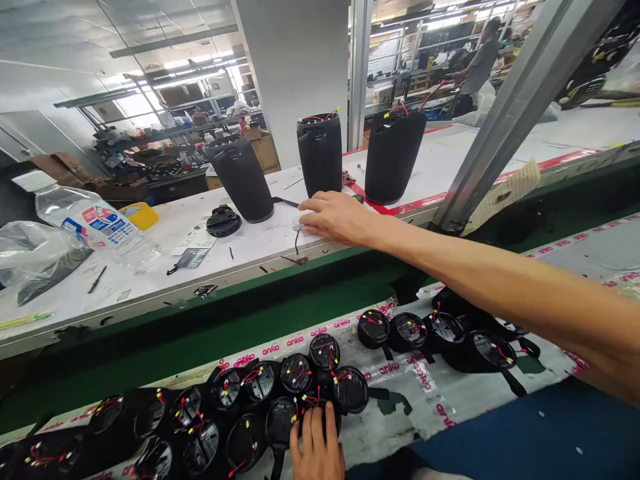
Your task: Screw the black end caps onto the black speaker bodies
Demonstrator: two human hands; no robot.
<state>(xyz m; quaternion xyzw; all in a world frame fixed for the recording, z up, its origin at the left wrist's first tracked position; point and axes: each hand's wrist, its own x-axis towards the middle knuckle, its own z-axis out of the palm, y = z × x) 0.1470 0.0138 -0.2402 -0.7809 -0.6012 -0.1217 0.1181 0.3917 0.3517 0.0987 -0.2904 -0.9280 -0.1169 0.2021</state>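
Observation:
My right hand (333,217) reaches across to the raised white bench. Its fingers are stretched forward and slightly apart, low over the surface. A thin dark strip (286,201) runs up to the fingers, and a small grey piece (299,227) lies by the fingertips. Behind the hand stands a black tapered fabric-covered housing (320,153) with wires on top. My left hand (320,440) rests with extended fingers on one of several black round units (295,372) with red and yellow wire connectors. The hand partly covers the unit beneath it.
Two more tapered housings (243,179) (395,157) stand on the bench, beside a black round cap (223,221). A plastic bottle (95,220) leans at left. A slanted metal post (515,107) rises at right. A person (480,63) stands in the background.

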